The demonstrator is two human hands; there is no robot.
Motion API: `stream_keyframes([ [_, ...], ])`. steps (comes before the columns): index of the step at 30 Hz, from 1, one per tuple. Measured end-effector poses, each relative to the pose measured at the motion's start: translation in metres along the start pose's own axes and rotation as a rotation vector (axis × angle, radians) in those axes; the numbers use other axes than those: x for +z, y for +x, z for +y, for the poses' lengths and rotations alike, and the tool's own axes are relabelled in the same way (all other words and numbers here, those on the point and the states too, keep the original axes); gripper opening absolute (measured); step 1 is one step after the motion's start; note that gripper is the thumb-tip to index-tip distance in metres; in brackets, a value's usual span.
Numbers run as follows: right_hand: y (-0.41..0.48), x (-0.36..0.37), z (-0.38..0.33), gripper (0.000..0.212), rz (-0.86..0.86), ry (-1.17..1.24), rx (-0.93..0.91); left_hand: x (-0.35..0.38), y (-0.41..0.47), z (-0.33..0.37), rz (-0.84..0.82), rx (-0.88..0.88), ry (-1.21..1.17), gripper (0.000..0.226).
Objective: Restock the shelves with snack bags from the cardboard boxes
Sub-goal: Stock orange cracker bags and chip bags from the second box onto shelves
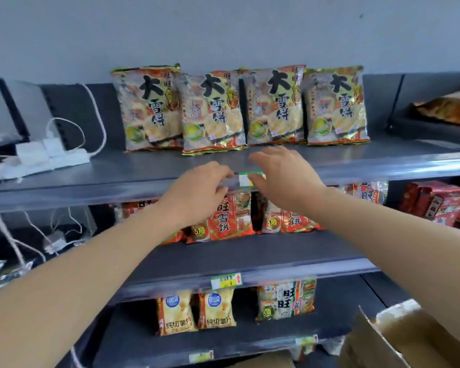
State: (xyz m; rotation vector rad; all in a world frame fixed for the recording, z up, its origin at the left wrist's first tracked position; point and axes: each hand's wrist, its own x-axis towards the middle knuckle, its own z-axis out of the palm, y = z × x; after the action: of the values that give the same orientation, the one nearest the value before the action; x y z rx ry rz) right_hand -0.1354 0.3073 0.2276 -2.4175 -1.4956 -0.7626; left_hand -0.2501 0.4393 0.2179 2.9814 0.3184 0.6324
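— Your forearms fill the foreground, both reaching up toward the top shelf [117, 168]. What do the hands hold?

— Nothing. Your left hand [199, 192] is palm down, fingers loosely bent at the shelf's front lip, beside the price label [246, 179]. Whether it touches the lip I cannot tell. Your right hand [282, 176] is palm down too, fingers spread and slack, over the bare front strip of that shelf.

— And the snack bags [213, 112]?

— Four stand upright in a row farther back on that shelf, long axes vertical, faces toward you, some overlapping at the edges. They lie ahead of and above both hands. Your right is nearer, just short of the foot of the third bag [274, 107] from the left, not touching.

— So where next?

— I'd judge this row is set. The cardboard box [409, 335] sits low on your right, well apart from both hands and closer to your right arm. Its contents are hidden from here.
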Motion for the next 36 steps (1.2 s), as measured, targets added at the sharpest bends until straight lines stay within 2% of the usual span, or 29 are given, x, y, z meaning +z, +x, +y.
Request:
stream_keyframes([
  [4,0.042,-0.008,-0.010,0.022,-0.080,0.027,0.013,-0.036,0.007,-0.034,0.007,-0.108,0.006,0.036],
  [8,0.084,-0.003,-0.001,0.038,-0.155,0.064,0.028,-0.049,0.029,-0.060,0.006,-0.213,0.034,0.031],
  [15,0.149,0.029,0.016,0.041,-0.221,0.093,-0.001,-0.042,0.071,-0.103,0.017,-0.352,0.004,0.033],
  [22,0.199,0.072,0.006,0.046,-0.320,0.091,-0.034,-0.027,0.105,-0.149,-0.023,-0.386,0.020,0.037],
  [30,0.243,0.116,-0.011,0.065,-0.502,0.134,0.065,-0.008,0.157,-0.218,-0.164,-0.256,0.113,0.049],
  [36,0.271,0.141,-0.016,0.065,-0.516,0.039,0.145,0.000,0.194,-0.258,-0.179,-0.097,0.311,0.057],
])
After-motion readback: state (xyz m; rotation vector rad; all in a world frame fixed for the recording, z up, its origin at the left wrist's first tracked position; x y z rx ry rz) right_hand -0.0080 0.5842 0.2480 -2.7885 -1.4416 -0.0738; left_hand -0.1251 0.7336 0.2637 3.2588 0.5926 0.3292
